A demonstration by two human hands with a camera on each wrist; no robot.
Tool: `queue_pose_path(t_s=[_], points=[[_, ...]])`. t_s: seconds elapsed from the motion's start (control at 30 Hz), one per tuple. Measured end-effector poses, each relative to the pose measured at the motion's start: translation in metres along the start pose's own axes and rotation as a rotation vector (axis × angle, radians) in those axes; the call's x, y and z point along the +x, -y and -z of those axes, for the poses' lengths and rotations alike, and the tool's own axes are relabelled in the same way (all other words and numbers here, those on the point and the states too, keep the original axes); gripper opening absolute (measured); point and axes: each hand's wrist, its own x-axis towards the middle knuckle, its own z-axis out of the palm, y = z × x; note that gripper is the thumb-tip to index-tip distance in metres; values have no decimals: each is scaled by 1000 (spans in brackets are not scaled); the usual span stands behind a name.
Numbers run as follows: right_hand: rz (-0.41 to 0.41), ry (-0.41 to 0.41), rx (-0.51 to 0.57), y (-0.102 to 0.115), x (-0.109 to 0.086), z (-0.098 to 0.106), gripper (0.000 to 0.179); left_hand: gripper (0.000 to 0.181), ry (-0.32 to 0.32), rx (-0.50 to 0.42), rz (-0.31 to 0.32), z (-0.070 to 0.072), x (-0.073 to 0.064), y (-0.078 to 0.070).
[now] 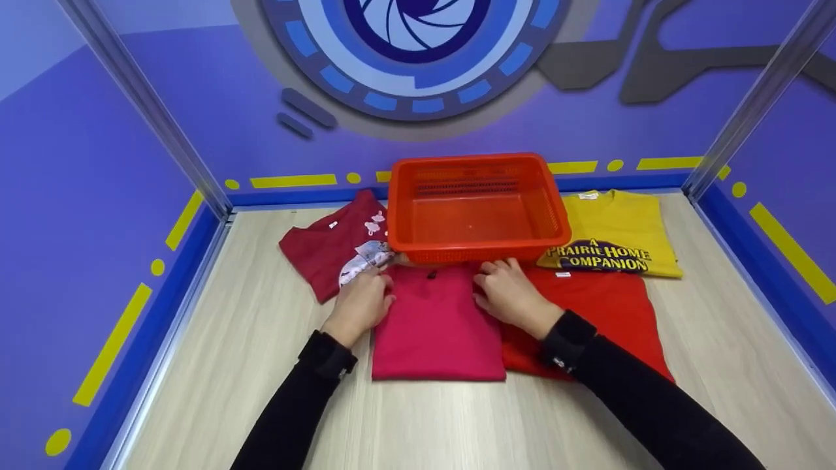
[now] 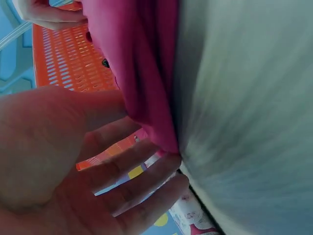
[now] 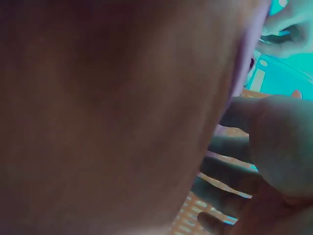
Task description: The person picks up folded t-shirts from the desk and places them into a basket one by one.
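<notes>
A folded pink shirt lies on the table in front of the red basket. At its upper left edge my left hand pinches the fabric; in the left wrist view the thumb and fingers meet the pink cloth's edge. On the opposite upper edge, my right hand holds the same shirt, its fingertips partly hidden behind fabric in the right wrist view. Beneath the right forearm a red shirt lies flat, next to the pink one.
The red plastic basket stands by the back wall, with nothing visible inside. A dark red shirt with a white print lies to its left, and a yellow shirt with lettering to its right. Blue panels enclose the table.
</notes>
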Motion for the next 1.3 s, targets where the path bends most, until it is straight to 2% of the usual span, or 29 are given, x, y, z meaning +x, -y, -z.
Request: queue_pose_path(t_s=[0.13,0.3,0.47,0.5,0.6,0.7,0.73,0.8,0.87,0.9,0.93,1.03,1.1,1.17,1.3], points=[[9,-8,17,-1,1,2,24,11,17,33,27,3,3,3],[-51,-69,-7,-4,8,8,12,18,-4,64,81,7,13,4],[-92,16,-38,-1,16,5,12,22,47,77,105,4,26,4],[-101,31,-44,0,17,4,13,23,47,77,93,-7,32,13],[-129,42,-67,3,21,0,12,22,68,82,85,-21,45,24],[-124,29,-110,7,23,-4,9,19,86,82,49,-48,58,47],[-115,29,-125,9,24,-6,9,17,119,84,49,-48,58,47],[-100,35,-138,12,25,-8,8,16,176,82,39,-58,63,57],[-91,36,-130,14,26,-9,10,16,235,75,48,-55,64,54],[-89,34,-119,14,27,-10,11,17,260,71,56,-47,61,49],[-85,27,-110,15,27,-11,11,17,256,68,53,-42,59,45],[-60,-16,-96,14,26,-13,13,17,263,12,72,-12,44,22],[-37,-51,-94,15,24,-12,13,18,256,-16,60,-1,36,14],[-24,-87,-76,16,21,-7,15,19,258,-49,56,7,30,8],[-27,-131,37,19,14,9,16,19,210,-74,19,16,23,8]])
